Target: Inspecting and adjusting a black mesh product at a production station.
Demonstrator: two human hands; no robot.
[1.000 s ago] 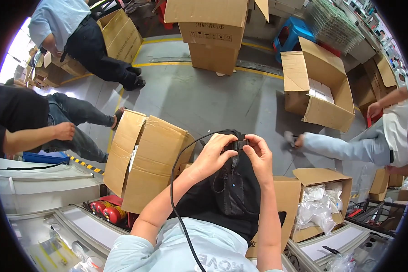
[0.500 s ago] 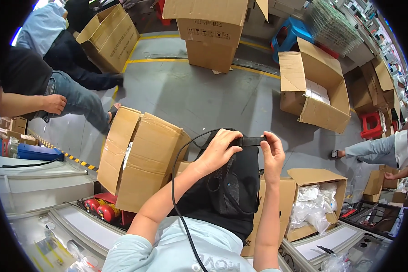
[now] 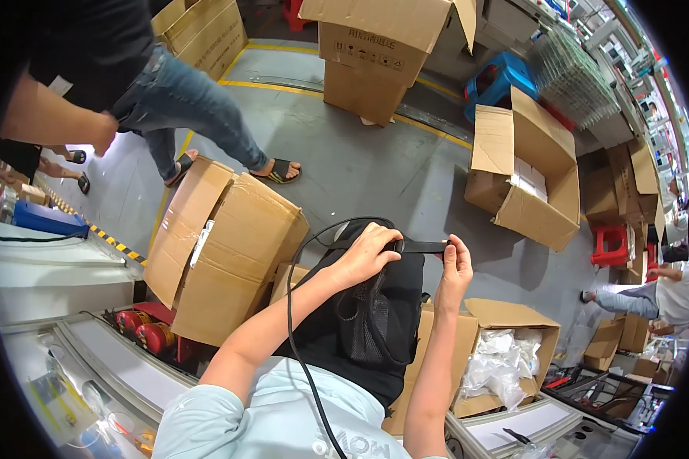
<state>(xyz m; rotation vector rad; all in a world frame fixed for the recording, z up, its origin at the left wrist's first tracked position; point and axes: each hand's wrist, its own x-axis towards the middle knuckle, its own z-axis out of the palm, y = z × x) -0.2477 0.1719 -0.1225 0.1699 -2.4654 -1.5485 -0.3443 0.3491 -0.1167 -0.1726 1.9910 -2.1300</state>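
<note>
Both hands pinched a thin black strap (image 3: 421, 246) over the lap: left hand (image 3: 369, 254), right hand (image 3: 456, 269). Probably light, floppy (cable-like), so best held near its ends w/ fingers closed.

a flat black strap (image 3: 419, 246) stretched level and taut, just above a black mesh-pocketed bag (image 3: 375, 321).

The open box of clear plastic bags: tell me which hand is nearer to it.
Right. The right hand is just above the open box of plastic bags; the left hand is farther left, over the black backpack.
</note>
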